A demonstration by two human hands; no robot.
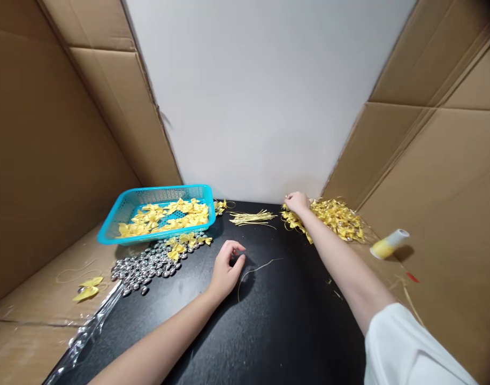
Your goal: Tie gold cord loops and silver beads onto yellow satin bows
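My left hand (228,269) hovers low over the black table (269,331), its fingers loosely curled and a gap between thumb and index finger. Nothing shows in that gap. A thin gold cord (256,269) lies on the table just right of it. At the back right, my right hand (297,203) reaches to the left edge of a heap of gold bows with cords (341,219). Its fingers are bent in a pinch, and a bit of yellow shows at the tips. What they grip is too small to make out.
A turquoise basket (104,233) of yellow ribbon bows (148,216) stands back left. Silver beads (148,266) spread before it. A bundle of gold cords (252,217) lies at the back centre. Cardboard walls (441,176) flank the table; a yellow-white tube (389,244) stands right.
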